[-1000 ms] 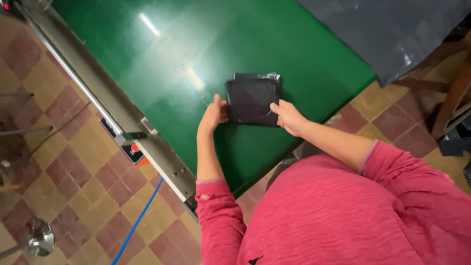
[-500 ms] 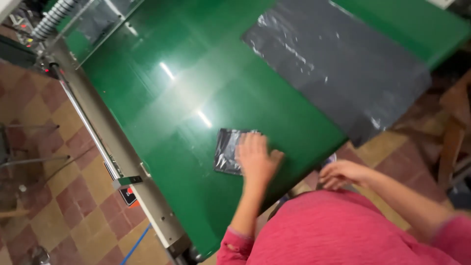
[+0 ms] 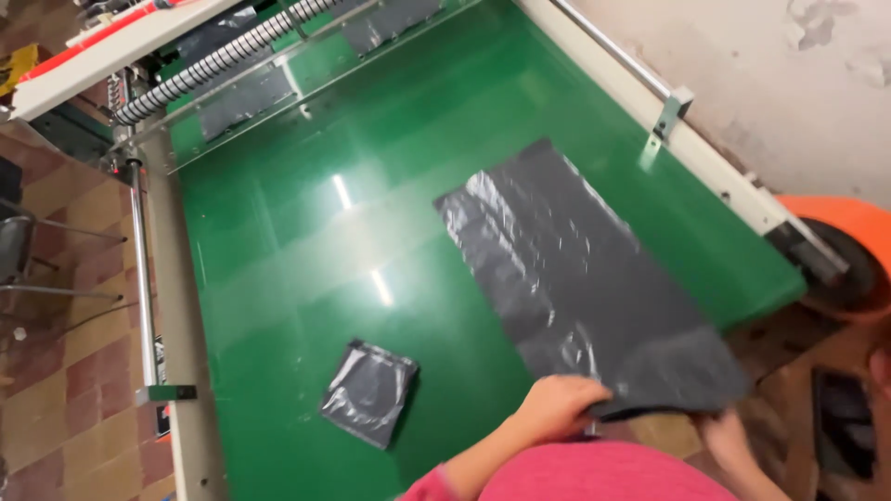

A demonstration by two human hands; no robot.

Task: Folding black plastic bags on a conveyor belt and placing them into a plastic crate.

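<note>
Here, a person in a pink top is gripping the near edge of a flat grey plastic bag [image 3: 580, 278] lying lengthwise on a green conveyor table [image 3: 297, 232]. The left hand [image 3: 555, 408] is closing its fingers over the bag's corner at six o'clock, while the right hand [image 3: 729, 434] is pinching the same edge from below at about five o'clock, partly hidden by the film. A smaller folded grey bag [image 3: 368, 391] is resting at seven o'clock, well apart from both hands. By the look of it, keeping both grips level and the film taut would help the thin sheet stay smooth, since slack plastic is likely to wrinkle or cling to the glossy surface.
</note>
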